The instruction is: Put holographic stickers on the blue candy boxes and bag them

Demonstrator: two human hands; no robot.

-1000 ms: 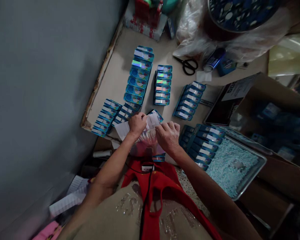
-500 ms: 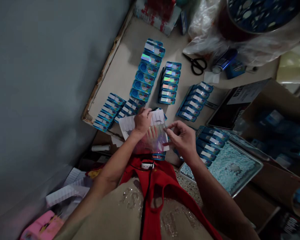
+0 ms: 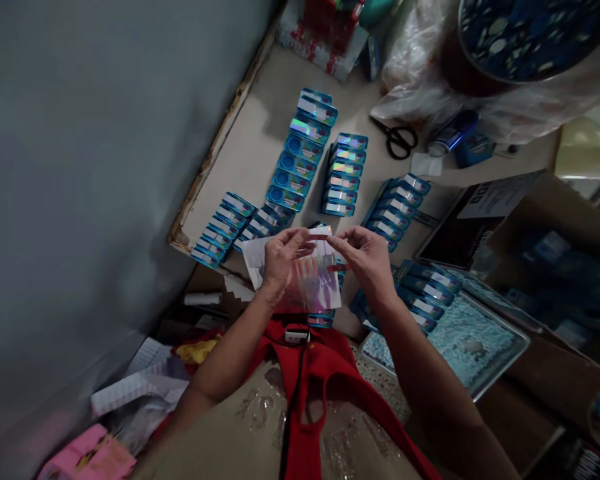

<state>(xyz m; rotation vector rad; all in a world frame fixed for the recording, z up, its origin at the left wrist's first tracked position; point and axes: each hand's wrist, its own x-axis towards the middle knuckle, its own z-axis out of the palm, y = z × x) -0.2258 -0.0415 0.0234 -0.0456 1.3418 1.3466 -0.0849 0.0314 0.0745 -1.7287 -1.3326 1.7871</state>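
Observation:
A shiny holographic sticker sheet (image 3: 316, 288) with a white part at its left is in front of my body, over the table's near edge. My left hand (image 3: 281, 261) is closed on the sheet's upper part, its fingers pointing right. My right hand (image 3: 366, 257) is pinched at the sheet's upper right corner. A thin reddish sticker strip (image 3: 320, 237) spans the gap between the fingertips of both hands. Beyond the hands are blue packs (image 3: 291, 180) in a row, some with silvery stickers and some showing bare round recesses.
More stickered blue packs stand in rows (image 3: 344, 177), (image 3: 397, 207), (image 3: 223, 230). Black scissors (image 3: 401, 142) and a blue can (image 3: 453, 133) lie farther back. To the right are a tray of pale blue pellets (image 3: 480, 340) and an open cardboard box (image 3: 540, 207). A wall borders the left.
My left hand has turned and its fingers now reach toward my right hand. My right hand has risen to the sheet's top edge, and a thin strip now shows between them.

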